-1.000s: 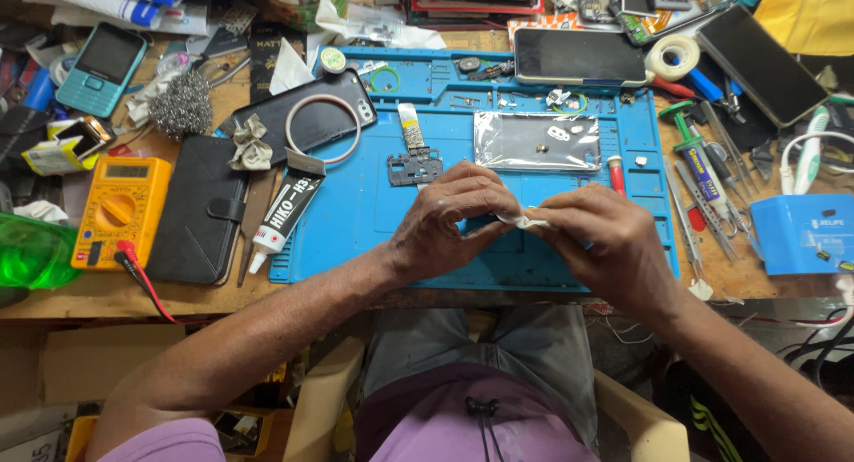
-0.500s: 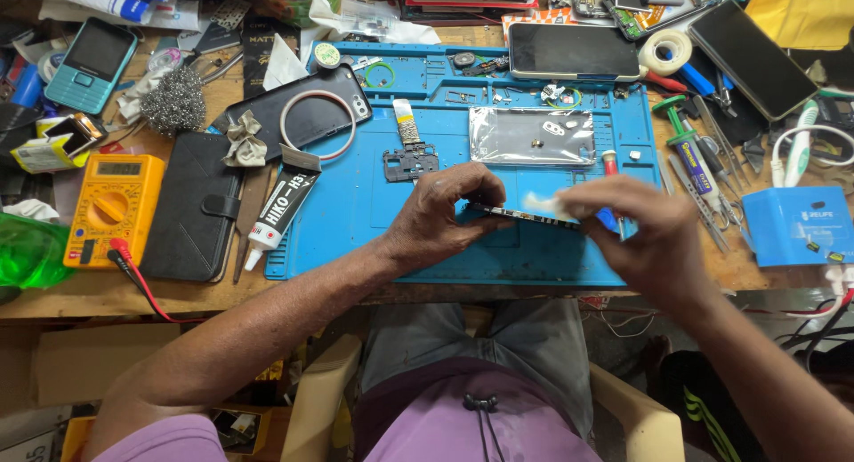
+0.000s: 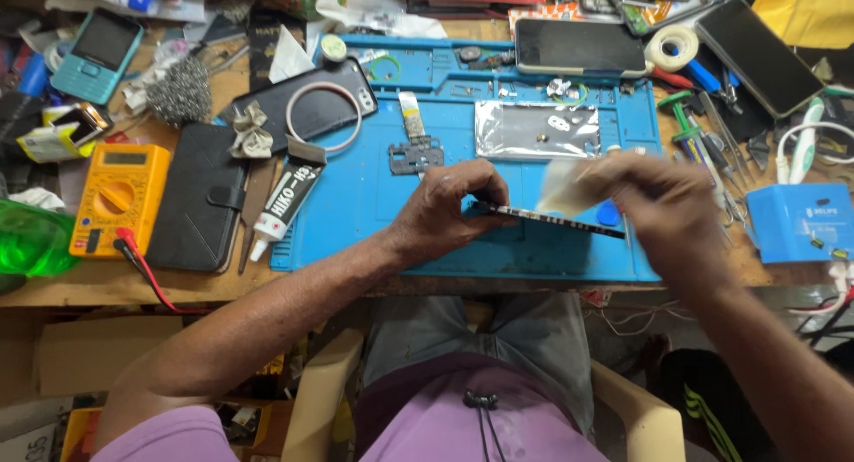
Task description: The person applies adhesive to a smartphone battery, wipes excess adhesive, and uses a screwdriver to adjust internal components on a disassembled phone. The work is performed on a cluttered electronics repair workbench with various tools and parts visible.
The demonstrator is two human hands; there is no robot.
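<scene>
Hands work at the near edge of a blue silicone repair mat. The left hand pinches a thin dark phone panel edge-up; the blurred right hand pinches a pale scrap above it. A steady left grip and light strokes seem wise. Farther back lies a silvery plate.

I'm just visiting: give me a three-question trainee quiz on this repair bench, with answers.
1. True or false: the left hand holds a thin phone edge-on over the blue mat.
2. What does the right hand hold? A) white cloth B) screwdriver C) tape
3. Which yellow instrument lies at the far left?

Key: 1 true; 2 A, though blurred; 3 the multimeter.
</scene>
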